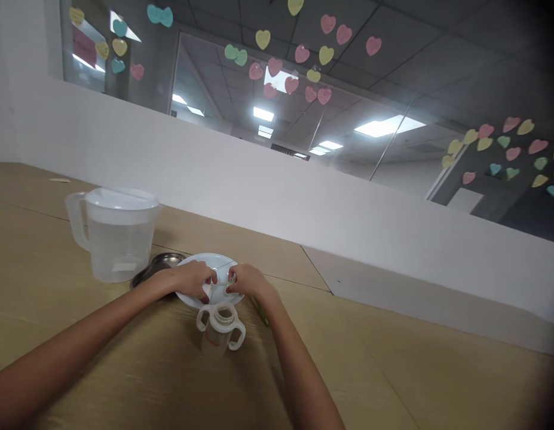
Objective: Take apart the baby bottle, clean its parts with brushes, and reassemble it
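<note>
My left hand (196,279) is closed on a small white piece (207,289) above a white plate (211,258). Facing it over the same plate, my right hand (248,279) pinches a small clear part (230,285), too small to name. A thin, pale strand seems to run between the two hands; I cannot tell what it is. Just in front of the plate stands an uncapped clear baby bottle (215,341) with two white handles. Its open neck faces up.
A lidded clear plastic pitcher (121,248) stands at the left, its handle pointing left. Between pitcher and plate lies a dark metal dish (144,272). Something thin and green (261,312) shows by my right wrist. Behind the table rises a white wall (241,185) with windows.
</note>
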Motion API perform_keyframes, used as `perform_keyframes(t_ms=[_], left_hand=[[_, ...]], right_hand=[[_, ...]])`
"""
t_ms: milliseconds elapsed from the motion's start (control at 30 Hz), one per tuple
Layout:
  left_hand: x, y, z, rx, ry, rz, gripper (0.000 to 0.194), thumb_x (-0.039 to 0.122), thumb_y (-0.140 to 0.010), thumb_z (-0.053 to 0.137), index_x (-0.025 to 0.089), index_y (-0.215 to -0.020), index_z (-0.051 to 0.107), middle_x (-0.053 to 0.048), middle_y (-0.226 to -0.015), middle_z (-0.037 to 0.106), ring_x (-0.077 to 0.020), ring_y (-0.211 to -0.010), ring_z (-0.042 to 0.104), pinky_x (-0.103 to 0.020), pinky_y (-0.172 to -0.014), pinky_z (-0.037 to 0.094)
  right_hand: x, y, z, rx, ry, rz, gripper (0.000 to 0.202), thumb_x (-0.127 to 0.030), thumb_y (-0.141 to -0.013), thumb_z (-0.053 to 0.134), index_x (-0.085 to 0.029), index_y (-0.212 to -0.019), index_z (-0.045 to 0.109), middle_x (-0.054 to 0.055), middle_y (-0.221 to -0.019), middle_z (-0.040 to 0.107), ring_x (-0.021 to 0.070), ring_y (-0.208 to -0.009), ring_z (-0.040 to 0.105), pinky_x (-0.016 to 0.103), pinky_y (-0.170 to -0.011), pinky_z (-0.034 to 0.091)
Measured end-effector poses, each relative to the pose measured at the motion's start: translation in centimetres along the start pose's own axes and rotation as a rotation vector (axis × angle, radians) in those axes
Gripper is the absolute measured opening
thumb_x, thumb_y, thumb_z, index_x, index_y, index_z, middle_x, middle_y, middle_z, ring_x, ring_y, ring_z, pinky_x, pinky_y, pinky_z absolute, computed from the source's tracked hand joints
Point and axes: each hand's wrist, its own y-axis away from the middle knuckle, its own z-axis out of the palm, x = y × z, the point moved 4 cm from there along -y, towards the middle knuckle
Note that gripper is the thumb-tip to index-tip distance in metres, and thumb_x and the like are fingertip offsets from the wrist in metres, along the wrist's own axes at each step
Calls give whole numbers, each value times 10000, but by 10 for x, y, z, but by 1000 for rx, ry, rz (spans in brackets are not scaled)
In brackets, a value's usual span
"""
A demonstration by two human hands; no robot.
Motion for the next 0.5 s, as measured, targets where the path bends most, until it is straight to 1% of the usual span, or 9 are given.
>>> perform_keyframes(t_ms=[133,200,233,267,300,333,400,467,500], left_hand=[[-1,2,-3,-40,129,-6,523,368,-628,683,245,-1129,594,-41,-1059,660,-227,-945,601,-283,-795,432],[-5,7,-16,45,246,35,541,407,-641,682,227,-1143,588,-49,-1084,655,-222,-967,595,-284,-819,434],[-8,11,-27,138,311,47,525,431,-662,670,217,-1136,594,-54,-1102,650,-221,-991,586,-289,-842,431],[-13,16,-41,273,375,46,490,447,-694,648,209,-1119,602,-56,-1123,641,-218,-1017,573,-295,-868,424],[-21,24,-56,447,434,20,457,458,-726,622,205,-1106,607,-54,-1148,629,-214,-1043,556,-302,-892,416],[-31,33,-73,648,481,-28,423,460,-749,602,207,-1088,612,-45,-1160,622,-211,-1061,540,-310,-903,412],[-55,60,-103,1116,514,-114,355,405,-764,605,192,-1048,612,-29,-1128,623,-181,-1033,535,-308,-935,395],[-87,89,-122,1548,573,-201,223,281,-780,573,137,-950,576,-30,-1020,629,-140,-955,546,-289,-929,403],[-106,103,-125,1759,630,-279,124,202,-790,519,124,-887,525,-29,-968,614,-120,-917,542,-273,-906,417]], right_hand=[[-1,1,0,-9,-30,-33,286,-299,-655,750,-206,-908,653,14,-841,672,147,-750,602,211,-580,357],[-1,3,-6,22,-49,-35,272,-299,-685,728,-203,-927,649,16,-830,669,144,-737,595,215,-582,362],[-1,5,-11,44,-59,-33,264,-295,-701,714,-197,-936,645,21,-835,668,145,-737,592,219,-587,366],[0,7,-15,64,-67,-30,254,-291,-719,696,-190,-945,641,27,-846,669,145,-738,590,223,-592,370],[1,9,-20,86,-80,-29,241,-284,-735,679,-183,-950,637,32,-856,669,143,-738,587,226,-598,374],[2,12,-25,110,-100,-28,225,-273,-747,666,-175,-947,635,35,-860,669,140,-733,585,227,-603,378],[4,18,-35,164,-163,-29,187,-245,-758,649,-165,-927,633,33,-843,669,132,-715,581,225,-605,384],[7,24,-44,220,-235,-35,157,-227,-759,641,-160,-901,634,26,-800,664,126,-695,579,221,-600,385],[8,27,-49,244,-264,-39,148,-225,-761,637,-157,-892,633,23,-781,661,125,-689,578,220,-596,385]])
